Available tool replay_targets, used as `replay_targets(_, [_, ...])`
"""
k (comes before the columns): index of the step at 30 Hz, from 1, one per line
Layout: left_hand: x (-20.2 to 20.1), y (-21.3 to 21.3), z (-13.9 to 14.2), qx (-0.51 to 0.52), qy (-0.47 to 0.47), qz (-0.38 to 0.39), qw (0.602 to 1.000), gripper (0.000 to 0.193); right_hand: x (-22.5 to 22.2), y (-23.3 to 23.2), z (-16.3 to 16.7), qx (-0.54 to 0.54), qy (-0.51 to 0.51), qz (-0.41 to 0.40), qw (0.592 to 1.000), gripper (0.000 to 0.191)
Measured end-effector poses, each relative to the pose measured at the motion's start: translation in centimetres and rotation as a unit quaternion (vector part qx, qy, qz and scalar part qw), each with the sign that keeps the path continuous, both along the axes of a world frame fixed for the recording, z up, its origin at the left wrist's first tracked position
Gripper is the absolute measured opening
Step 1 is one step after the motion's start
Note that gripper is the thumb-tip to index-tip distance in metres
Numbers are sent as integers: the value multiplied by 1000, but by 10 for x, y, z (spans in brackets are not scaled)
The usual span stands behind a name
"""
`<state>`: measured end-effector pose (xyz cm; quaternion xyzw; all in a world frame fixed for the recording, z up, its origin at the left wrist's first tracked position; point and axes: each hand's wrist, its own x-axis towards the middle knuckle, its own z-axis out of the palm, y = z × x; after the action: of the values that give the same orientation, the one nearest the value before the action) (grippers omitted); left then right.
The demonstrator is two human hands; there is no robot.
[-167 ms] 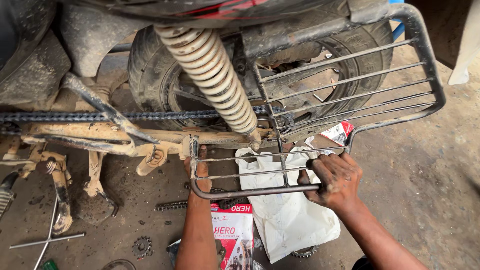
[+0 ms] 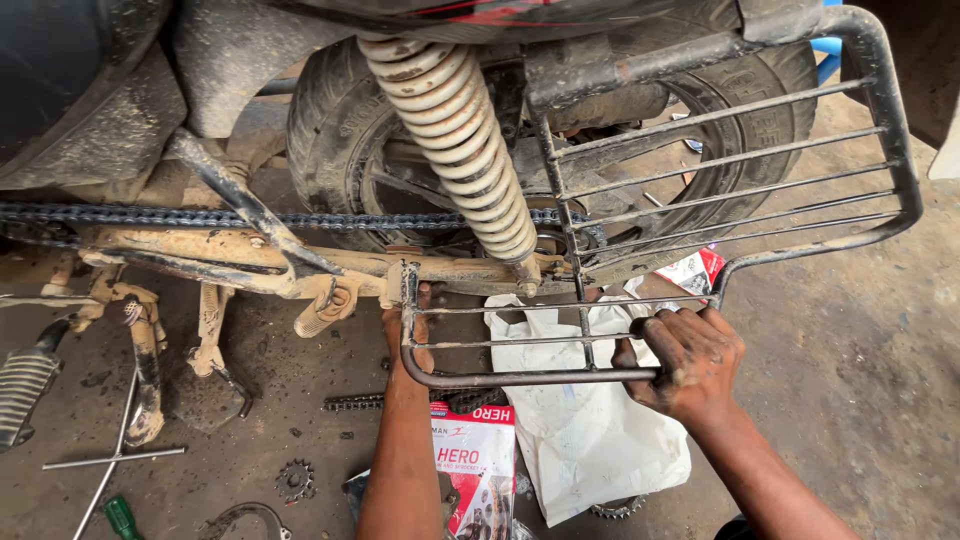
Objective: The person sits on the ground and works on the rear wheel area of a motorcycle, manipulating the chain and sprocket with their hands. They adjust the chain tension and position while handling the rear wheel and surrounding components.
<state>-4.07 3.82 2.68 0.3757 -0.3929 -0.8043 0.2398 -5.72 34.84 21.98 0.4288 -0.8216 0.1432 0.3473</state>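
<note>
Both hands are working at the motorcycle's metal side guard [image 2: 640, 290]; my right hand [image 2: 690, 362] is curling tight around its lower bar; my left hand [image 2: 405, 325] is reaching up behind the front corner, its grip hidden from me; the guard is hanging beside the rear wheel [image 2: 340, 130], under the spring [image 2: 455, 130], above a white bag [image 2: 590, 440] on the floor.

Two hands show: left hand [image 2: 408, 335] and right hand [image 2: 690, 365]. One coil spring [image 2: 455, 130], one drive chain [image 2: 200, 217], one tyre [image 2: 330, 130], one white bag [image 2: 585, 440], one small sprocket [image 2: 295, 480], one green-handled screwdriver [image 2: 122, 517].
</note>
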Motion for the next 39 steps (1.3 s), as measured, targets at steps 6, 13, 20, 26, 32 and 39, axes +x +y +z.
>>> replay_targets(6, [0,3,23,2,-1,11,1000,26,-2,1,-4,3,10,-8,1000,14])
replay_targets(13, [-13,7,32,16,-54,44,997,16,-4,7,-10,6,-4,-8,1000,12])
replay_targets(20, [-19,-1,29,6,-44,76,996,17,-2,-3,-7,8,-23,-28,999,18])
replay_targets(26, [-15,-6,25,-104,-43,93,989,18,-5,-2,-5,4,-10,-10,1000,18])
replay_targets(32, [31,6,20,-538,-306,-56,784,33,-3,2,-1,10,-15,-13,1000,16])
replay_targets(39, [28,1,7,-732,-321,-62,598,33,-5,1,-1,-10,-5,11,1000,18])
